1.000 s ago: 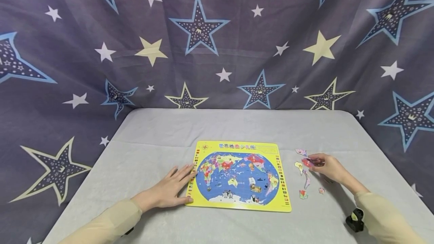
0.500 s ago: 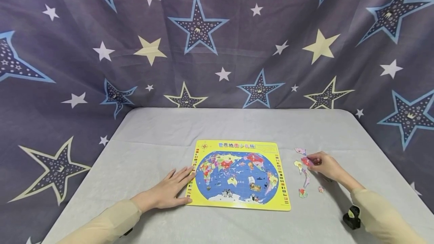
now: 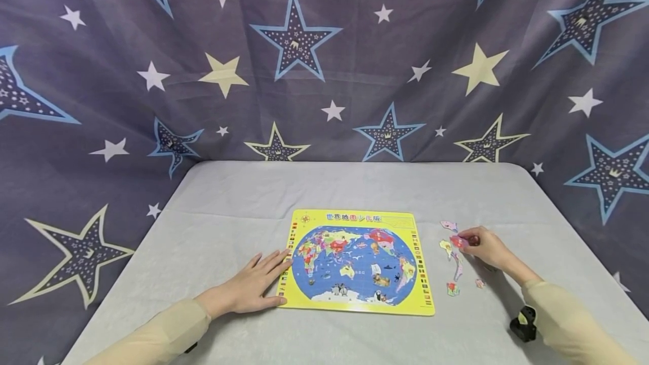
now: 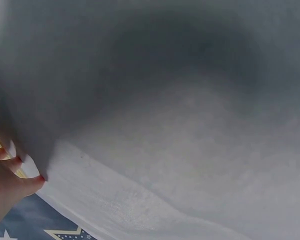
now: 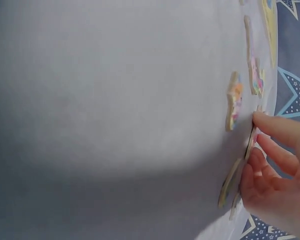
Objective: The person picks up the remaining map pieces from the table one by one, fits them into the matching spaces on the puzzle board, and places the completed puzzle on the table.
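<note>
A yellow-bordered world map puzzle board (image 3: pixel 357 304) lies flat on the table in the head view. My left hand (image 3: pixel 247 287) rests with fingers spread on the board's left edge. To the right of the board, my right hand (image 3: pixel 489 249) pinches a red and pink puzzle piece (image 3: pixel 458 241) between thumb and fingers. Close around it lie a pink piece (image 3: pixel 448 225), a yellow piece (image 3: pixel 445 247) and a long purple piece (image 3: pixel 458 269). The right wrist view shows the thumb and fingers (image 5: pixel 277 150) at a thin piece seen edge-on, its face mostly hidden.
Nearer the table's front lie a red and green piece (image 3: pixel 453 289) and a small pink piece (image 3: pixel 480 283). A grey cloth (image 3: pixel 243 190) covers the table, and a dark star-patterned curtain (image 3: pixel 304 106) hangs behind it.
My right wrist and sleeve have shifted slightly left, the fingers staying on the red and pink piece. My left hand stays in place on the board's edge.
</note>
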Motion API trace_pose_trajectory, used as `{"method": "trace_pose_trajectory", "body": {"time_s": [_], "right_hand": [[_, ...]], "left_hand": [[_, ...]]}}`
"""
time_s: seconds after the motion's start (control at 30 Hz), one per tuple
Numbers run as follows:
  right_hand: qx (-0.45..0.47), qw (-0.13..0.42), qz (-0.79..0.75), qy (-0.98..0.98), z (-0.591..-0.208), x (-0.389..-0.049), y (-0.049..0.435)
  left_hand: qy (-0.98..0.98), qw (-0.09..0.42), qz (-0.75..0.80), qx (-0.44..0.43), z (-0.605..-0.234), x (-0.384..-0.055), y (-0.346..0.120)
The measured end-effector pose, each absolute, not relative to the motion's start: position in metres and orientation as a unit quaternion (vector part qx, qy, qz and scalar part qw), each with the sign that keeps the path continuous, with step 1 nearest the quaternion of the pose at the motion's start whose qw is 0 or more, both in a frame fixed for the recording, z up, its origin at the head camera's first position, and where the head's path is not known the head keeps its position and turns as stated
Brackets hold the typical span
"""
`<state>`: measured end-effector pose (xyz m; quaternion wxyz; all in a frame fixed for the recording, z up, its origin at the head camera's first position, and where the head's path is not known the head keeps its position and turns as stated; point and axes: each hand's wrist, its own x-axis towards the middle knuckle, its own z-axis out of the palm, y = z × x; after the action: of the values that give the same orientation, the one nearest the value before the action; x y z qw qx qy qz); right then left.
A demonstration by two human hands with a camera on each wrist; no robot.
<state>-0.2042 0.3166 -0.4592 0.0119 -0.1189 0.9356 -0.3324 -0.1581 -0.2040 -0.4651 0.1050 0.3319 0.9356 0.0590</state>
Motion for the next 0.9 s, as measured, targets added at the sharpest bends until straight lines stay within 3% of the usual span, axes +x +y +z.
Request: {"method": "trace_pose_trajectory", "body": {"time_s": [0.27,0.9], "right_hand": [[-0.106,0.063,-0.383,0.915,-0.4575,-0.2083,0.3197],[-0.114,0.072,-0.408,0.903,-0.4541,-0.2118,0.3196]], "left_hand": [[0.936,0.106,0.059,0.330,-0.4630,-0.1578,-0.2030],[0.936,0.095,0.059,0.334,-0.4650,-0.1578,-0.2048]]}}
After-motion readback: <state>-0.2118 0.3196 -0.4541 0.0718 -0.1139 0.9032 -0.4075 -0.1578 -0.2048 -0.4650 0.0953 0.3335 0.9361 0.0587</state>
